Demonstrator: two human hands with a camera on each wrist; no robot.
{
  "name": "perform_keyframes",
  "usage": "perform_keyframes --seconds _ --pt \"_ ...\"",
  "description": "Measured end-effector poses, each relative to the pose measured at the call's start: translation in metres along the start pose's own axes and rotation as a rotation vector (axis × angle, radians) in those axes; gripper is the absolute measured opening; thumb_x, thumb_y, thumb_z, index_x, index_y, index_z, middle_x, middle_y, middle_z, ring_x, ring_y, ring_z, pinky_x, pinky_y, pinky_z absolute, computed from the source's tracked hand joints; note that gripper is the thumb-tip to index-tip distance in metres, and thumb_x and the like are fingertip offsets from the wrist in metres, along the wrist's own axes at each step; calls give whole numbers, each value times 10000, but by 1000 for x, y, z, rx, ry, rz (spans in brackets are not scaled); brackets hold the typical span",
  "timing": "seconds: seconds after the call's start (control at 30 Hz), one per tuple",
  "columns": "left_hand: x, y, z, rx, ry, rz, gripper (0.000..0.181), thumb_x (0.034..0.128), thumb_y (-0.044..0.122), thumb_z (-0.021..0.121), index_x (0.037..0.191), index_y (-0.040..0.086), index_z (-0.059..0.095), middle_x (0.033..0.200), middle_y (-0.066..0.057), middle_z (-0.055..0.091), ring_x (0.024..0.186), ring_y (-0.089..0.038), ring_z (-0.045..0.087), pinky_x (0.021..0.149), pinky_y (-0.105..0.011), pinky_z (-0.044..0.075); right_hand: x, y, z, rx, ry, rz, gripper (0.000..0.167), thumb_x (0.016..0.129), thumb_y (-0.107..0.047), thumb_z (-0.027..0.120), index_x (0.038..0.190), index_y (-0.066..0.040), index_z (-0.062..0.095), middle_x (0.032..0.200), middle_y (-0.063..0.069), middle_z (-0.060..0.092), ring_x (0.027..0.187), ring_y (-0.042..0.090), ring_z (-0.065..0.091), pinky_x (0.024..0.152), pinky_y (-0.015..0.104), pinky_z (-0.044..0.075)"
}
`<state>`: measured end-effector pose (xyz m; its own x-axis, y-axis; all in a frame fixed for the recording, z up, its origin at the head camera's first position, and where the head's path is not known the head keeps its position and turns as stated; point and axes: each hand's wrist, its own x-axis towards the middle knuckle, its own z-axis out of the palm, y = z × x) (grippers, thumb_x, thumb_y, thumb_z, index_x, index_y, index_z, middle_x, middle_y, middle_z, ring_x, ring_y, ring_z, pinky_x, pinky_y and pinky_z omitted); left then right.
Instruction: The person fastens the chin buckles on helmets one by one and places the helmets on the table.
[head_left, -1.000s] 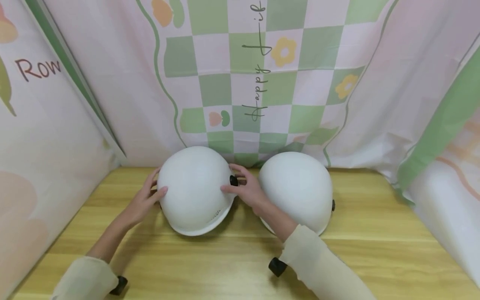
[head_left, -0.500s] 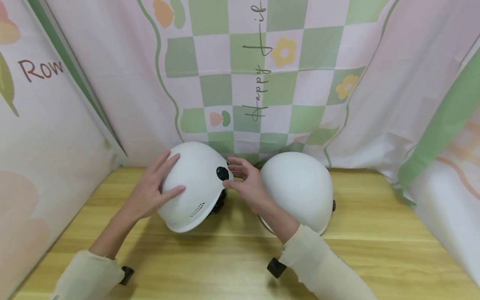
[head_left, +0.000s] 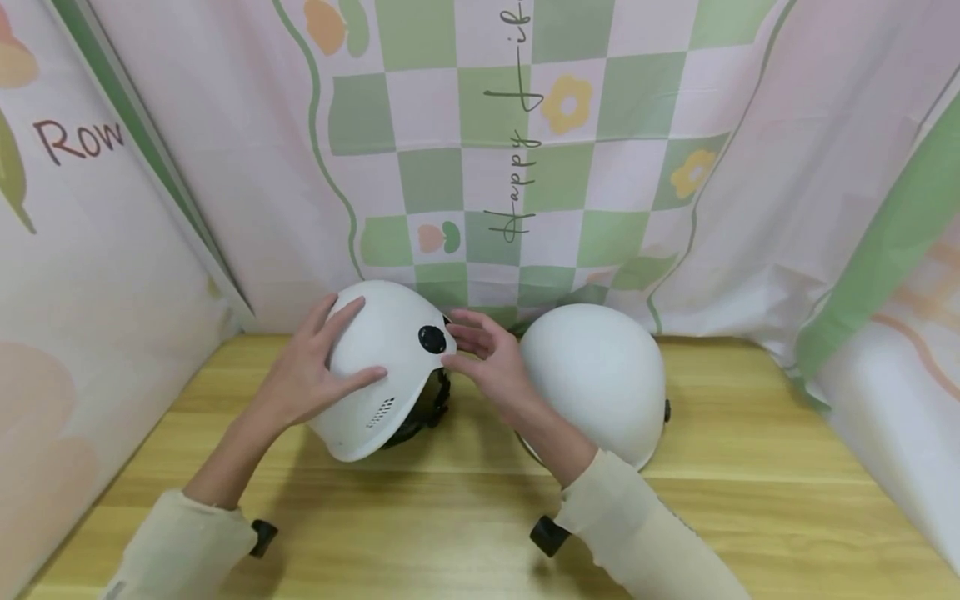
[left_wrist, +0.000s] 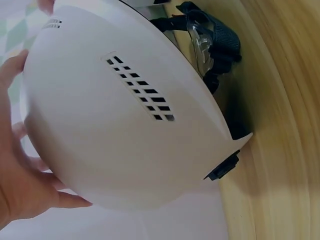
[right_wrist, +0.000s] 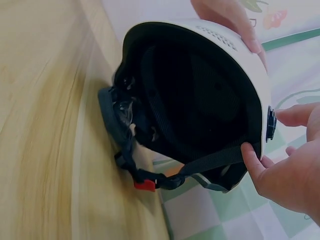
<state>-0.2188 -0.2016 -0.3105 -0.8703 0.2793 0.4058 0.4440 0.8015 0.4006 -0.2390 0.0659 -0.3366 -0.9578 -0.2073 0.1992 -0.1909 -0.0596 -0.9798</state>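
A white helmet (head_left: 401, 321) is tilted over the wooden table, its open underside turned to the right. My left hand (head_left: 306, 375) grips the dome from the left, thumb and fingers spread over it. At the opposite side my right hand (head_left: 495, 367) pinches the rim beside a round black knob (head_left: 432, 339). In the right wrist view the dark lining (right_wrist: 200, 95) shows, and a black chin strap (right_wrist: 165, 181) with a red buckle piece (right_wrist: 145, 185) hangs to the table. Slotted vents (left_wrist: 142, 87) appear in the left wrist view.
Another white helmet (head_left: 600, 383) sits dome-up on the wooden table (head_left: 420, 533), right beside my right forearm. A checked curtain (head_left: 487, 167) hangs behind the table, and a pale printed cloth (head_left: 90, 275) closes the left side.
The held helmet has turned and tipped leftward, bringing its knob, side vents and dark underside into view. My left hand has moved further over the dome; the right hand has stayed at the rim.
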Motion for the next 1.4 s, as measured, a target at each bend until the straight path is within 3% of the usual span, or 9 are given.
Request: perform_keyframes --seconds 0.27,0.47,0.67,0.83,1.03,1.27,1.33,1.4 --pt "-2 -5 -11 -109 -1 -54 877 897 420 785 1627 195 353 1673 -227 238 1425 -535 378 976 -752 448 1 -5 7 77 18 -65 602 875 142 718 1440 35 543 1397 206 625 1256 309 614 960 274 554" --pt "-5 -6 -15 -221 9 -73 828 940 343 747 1633 154 335 1656 -187 309 1437 -462 383 998 -720 456 2 -11 11 142 33 -116 500 865 173 724 1344 92 605 1331 228 659 1125 200 667 909 279 583" --pt "-12 -7 -17 -277 5 -115 804 966 318 713 1641 149 311 1657 -192 310 1444 -470 375 995 -731 450 4 -14 11 71 -4 -146 386 903 94 740 1281 61 670 1277 176 699 1070 192 685 918 281 574" --pt "-17 -11 -18 -375 -12 -164 785 1008 333 655 1661 166 253 1661 -208 289 1399 -500 421 938 -708 504 6 -16 6 25 -88 -131 502 912 95 728 1394 16 612 1387 159 653 1182 317 649 938 310 572" --pt "-22 -20 -16 -525 5 -213 715 1030 317 596 1657 201 273 1602 -230 365 1290 -458 506 850 -571 574 7 -10 -1 -78 -198 -145 609 907 101 728 1477 2 537 1410 220 612 1237 386 614 995 430 550" --pt "-25 -31 -15 -594 -6 -201 653 1069 256 524 1654 133 261 1614 -236 332 1347 -412 454 934 -334 496 1 2 -15 -175 -122 -187 565 910 88 727 1445 33 554 1364 249 635 1218 379 626 974 499 546" --pt "-25 -33 -15 -586 -4 -200 642 1065 248 532 1645 120 288 1633 -222 321 1400 -390 396 977 -330 461 -1 5 -20 -194 -105 -160 556 923 69 721 1451 22 553 1361 224 645 1230 367 622 980 492 545" --pt "-25 -33 -16 -575 -5 -198 636 1062 246 546 1637 113 311 1651 -202 308 1446 -381 341 1053 -401 432 -3 8 -23 -213 -101 -129 549 935 52 714 1457 12 550 1362 210 649 1245 363 615 989 488 543"
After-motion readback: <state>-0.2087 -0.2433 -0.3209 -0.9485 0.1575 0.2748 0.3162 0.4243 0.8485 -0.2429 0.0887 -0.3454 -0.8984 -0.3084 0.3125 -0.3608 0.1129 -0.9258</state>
